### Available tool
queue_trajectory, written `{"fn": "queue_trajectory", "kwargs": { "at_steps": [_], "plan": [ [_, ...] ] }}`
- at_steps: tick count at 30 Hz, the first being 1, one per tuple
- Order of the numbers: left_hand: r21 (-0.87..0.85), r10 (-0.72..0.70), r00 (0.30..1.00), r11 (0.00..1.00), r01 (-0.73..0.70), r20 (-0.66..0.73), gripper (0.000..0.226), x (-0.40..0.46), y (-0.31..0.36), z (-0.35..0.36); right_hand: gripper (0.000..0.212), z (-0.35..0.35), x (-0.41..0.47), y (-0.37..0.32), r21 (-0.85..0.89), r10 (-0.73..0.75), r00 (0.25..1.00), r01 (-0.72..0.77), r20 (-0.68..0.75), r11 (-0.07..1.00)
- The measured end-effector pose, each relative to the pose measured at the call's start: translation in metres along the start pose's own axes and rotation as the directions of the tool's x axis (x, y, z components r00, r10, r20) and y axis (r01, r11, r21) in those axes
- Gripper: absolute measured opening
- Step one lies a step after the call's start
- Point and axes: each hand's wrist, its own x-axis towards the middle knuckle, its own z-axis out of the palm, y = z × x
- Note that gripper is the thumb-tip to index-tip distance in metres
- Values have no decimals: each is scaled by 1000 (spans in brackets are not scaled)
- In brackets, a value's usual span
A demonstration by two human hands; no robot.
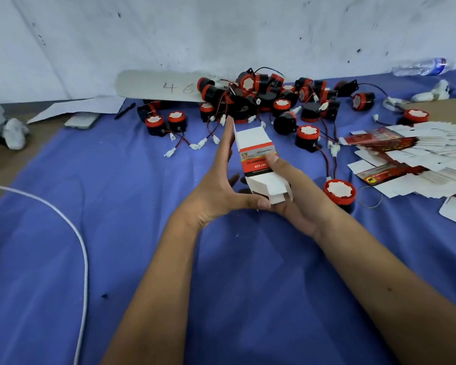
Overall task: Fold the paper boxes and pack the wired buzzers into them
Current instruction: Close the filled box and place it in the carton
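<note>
A small paper box (256, 159), white with a red and black label, is held above the blue cloth (116, 206) in the middle of the view, both ends unfolded. My left hand (219, 185) lies along its left side with straight fingers, the thumb pressing the near flaps. My right hand (287, 191) grips the box from the right, thumb on the label. A pile of red and black wired buzzers (263, 101) lies behind it. One buzzer (339, 191) sits just right of my right hand. Flat unfolded boxes (406, 159) are fanned out at the right.
A white cable (82, 246) curves across the left of the cloth. A phone (82, 120), a pen (124, 110) and a card marked 46 (158, 86) lie at the back left. A plastic bottle (421, 66) lies at the back right by the white wall.
</note>
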Motion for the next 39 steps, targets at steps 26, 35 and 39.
{"fn": "queue_trajectory", "kwargs": {
  "at_steps": [26, 35, 39],
  "plan": [
    [-72, -67, 869, 997, 36, -490, 88, 7, 1, 19, 70, -3, 3, 6, -54, -143, 987, 146, 68, 988],
    [-77, -97, 927, 994, 74, -362, 72, 9, -2, 20, 38, -1, 3, 3, -75, -168, 986, 166, -22, 983],
    [-151, -153, 913, 983, 103, -378, 54, 9, -1, 16, 43, -4, 3, 1, -101, -119, 993, 119, 6, 988]
  ]
}}
